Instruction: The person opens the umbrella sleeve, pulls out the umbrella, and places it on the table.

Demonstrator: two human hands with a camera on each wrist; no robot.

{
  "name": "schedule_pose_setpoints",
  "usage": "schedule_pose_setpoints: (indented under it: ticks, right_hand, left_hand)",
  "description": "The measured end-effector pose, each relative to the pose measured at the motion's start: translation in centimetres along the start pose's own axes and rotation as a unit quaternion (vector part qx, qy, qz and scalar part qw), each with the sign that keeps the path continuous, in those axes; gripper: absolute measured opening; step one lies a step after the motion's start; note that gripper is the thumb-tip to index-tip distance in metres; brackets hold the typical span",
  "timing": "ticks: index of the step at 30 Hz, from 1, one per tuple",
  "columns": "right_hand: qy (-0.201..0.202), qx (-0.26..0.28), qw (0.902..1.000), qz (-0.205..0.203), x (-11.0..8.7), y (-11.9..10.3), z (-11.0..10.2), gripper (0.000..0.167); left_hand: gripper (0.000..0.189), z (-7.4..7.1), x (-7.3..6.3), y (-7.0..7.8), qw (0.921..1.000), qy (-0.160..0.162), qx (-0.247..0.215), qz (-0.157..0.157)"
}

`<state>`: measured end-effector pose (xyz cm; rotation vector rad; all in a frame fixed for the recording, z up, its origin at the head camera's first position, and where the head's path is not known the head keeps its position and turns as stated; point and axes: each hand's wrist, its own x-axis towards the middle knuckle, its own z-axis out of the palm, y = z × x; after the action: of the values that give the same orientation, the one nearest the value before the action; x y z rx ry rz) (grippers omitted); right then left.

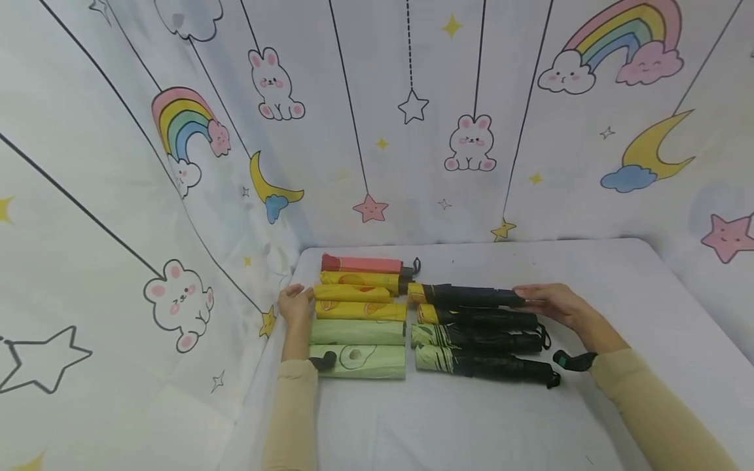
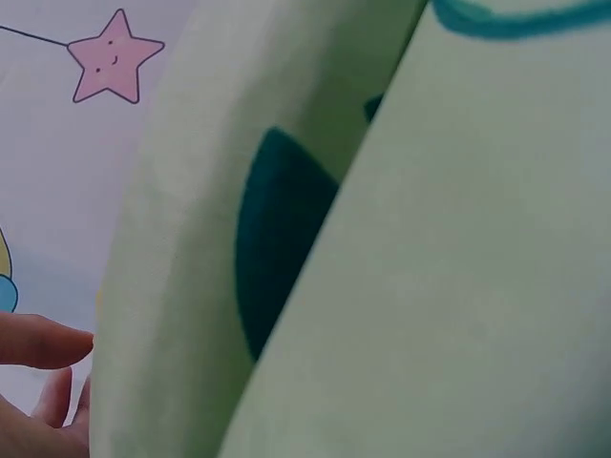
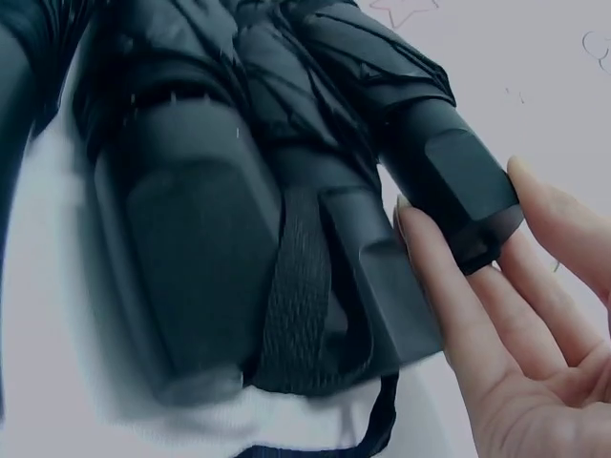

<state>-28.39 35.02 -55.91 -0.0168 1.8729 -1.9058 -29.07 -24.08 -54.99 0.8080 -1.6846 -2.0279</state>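
Observation:
My right hand [image 1: 556, 302] pinches the black handle end of the farthest folded umbrella [image 1: 477, 296] in the right column. The right wrist view shows its thumb and index finger on either side of that handle [image 3: 463, 181]. At the left end of a yellow fruit-print umbrella sleeve [image 1: 353, 293], my left hand [image 1: 294, 302] rests with its fingertips close to the fabric. Whether they touch it is unclear. A pale green sleeve [image 2: 430, 286] fills much of the left wrist view and hides the fingertips' far side.
Nearer lie more black folded umbrellas [image 1: 489, 340] with yellow or green ends. Left of them are another yellow sleeve [image 1: 359, 311] and green sleeves [image 1: 359, 331]. Behind lie a red-pink umbrella [image 1: 371, 264] and a yellow one [image 1: 359, 279]. Cartoon-print curtains [image 1: 377, 118] border the white table [image 1: 471, 418].

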Motion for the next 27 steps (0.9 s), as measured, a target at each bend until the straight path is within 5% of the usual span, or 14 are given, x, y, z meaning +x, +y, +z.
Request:
schedule_pose_setpoints:
  ticks: [8, 14, 17, 27]
  right_hand:
    - [0.005, -0.008, 0.9999, 0.013, 0.1, 0.2, -0.7, 0.053]
    - [0.019, -0.019, 0.9994, 0.022, -0.1, 0.3, -1.2, 0.046]
    - [0.041, -0.068, 0.9966, 0.025, -0.2, 0.4, -1.3, 0.051]
    - [0.107, -0.259, 0.9598, 0.019, -0.6, -0.9, 0.3, 0.052]
  left_hand:
    - [0.038, -0.1, -0.2, 0.4, 0.9996, -0.019, 0.020, -0.002]
    - [0.043, -0.2, -0.3, 0.5, 0.9993, -0.029, 0.022, -0.001]
    - [0.042, -0.2, -0.2, 0.5, 0.9993, -0.029, 0.025, -0.002]
    - [0.044, -0.2, -0.3, 0.5, 0.9987, -0.033, 0.040, 0.001]
